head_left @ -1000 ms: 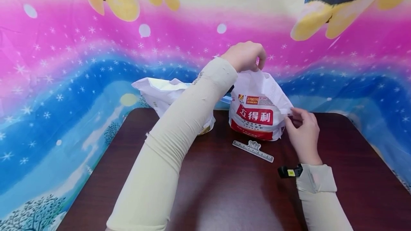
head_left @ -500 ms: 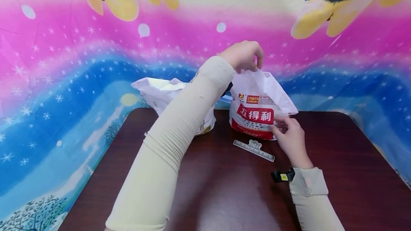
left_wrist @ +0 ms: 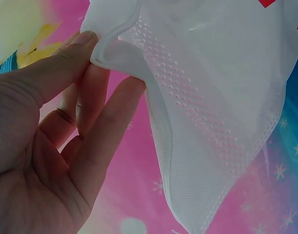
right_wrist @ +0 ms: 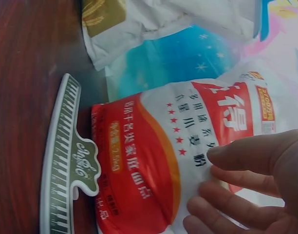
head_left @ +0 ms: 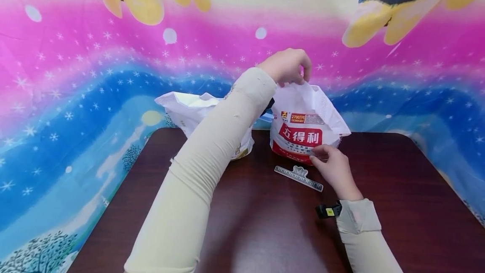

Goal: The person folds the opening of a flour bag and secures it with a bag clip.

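A white and red flour bag point(head_left: 301, 136) stands upright at the back of the table. My left hand point(head_left: 289, 64) reaches over to its top; in the left wrist view the thumb and fingers pinch the folded white edge point(left_wrist: 122, 53) of the bag's mouth. My right hand point(head_left: 335, 169) is at the lower right front of the bag, its fingers loosely bent and holding nothing, as the right wrist view shows. On the table before the bag lies a flat bag clip point(right_wrist: 66, 161) with a piano-key pattern and the word "Music".
Left of the flour bag stands a second white bag point(head_left: 193, 106), partly hidden behind my left sleeve point(head_left: 204, 167). A light-blue strip point(head_left: 267, 117) shows between the two bags. The dark brown table point(head_left: 257, 222) backs onto a printed cloth point(head_left: 91, 70).
My right hand has let go of the bag's right top corner and moved down and left across its front toward the clip. The left hand keeps its pinch almost unmoved.
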A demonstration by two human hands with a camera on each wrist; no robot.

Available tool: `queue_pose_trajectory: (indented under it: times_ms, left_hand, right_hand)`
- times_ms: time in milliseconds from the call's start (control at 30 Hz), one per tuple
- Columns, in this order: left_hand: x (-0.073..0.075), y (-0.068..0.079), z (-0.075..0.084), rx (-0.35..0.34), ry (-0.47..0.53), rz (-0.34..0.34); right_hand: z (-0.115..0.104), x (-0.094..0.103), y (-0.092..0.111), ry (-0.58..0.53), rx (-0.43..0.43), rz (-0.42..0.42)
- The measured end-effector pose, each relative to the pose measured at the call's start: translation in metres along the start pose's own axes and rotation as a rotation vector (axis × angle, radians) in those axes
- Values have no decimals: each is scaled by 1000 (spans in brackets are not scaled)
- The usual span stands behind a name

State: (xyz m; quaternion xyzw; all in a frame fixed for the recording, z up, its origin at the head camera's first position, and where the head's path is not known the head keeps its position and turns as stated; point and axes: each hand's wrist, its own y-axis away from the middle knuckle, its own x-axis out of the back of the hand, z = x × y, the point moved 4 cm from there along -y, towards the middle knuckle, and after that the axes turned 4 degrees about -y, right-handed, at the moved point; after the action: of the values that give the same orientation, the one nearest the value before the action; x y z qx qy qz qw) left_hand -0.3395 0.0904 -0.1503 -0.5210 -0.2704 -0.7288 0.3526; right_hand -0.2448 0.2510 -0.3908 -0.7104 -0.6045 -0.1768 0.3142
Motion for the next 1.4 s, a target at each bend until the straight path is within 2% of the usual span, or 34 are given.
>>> queue_pose_trajectory:
  times_ms: [267,500,733,867,1100,1400]
  left_hand:
    - [-3,2,-1,-1,17,-1]
    - [-4,-1,-1,-11,18,-5]
    - [-5,-2,-2,-13,12,-10]
    - [-5,-1,-3,-17,2,-8]
    - [-5,-1,-3,-34,-20,1]
    - [-6,-2,-7,-31,-22,4]
  right_hand:
    - [8,-18,-1,28,-17,-133]
    - [14,-32,-4,26,11,-202]
    - [18,-42,-3,34,-26,-265]
    - [20,-46,-3,34,-34,-283]
    - [18,-48,-5,62,-11,-251]
    - [17,-52,-6,81,-28,-263]
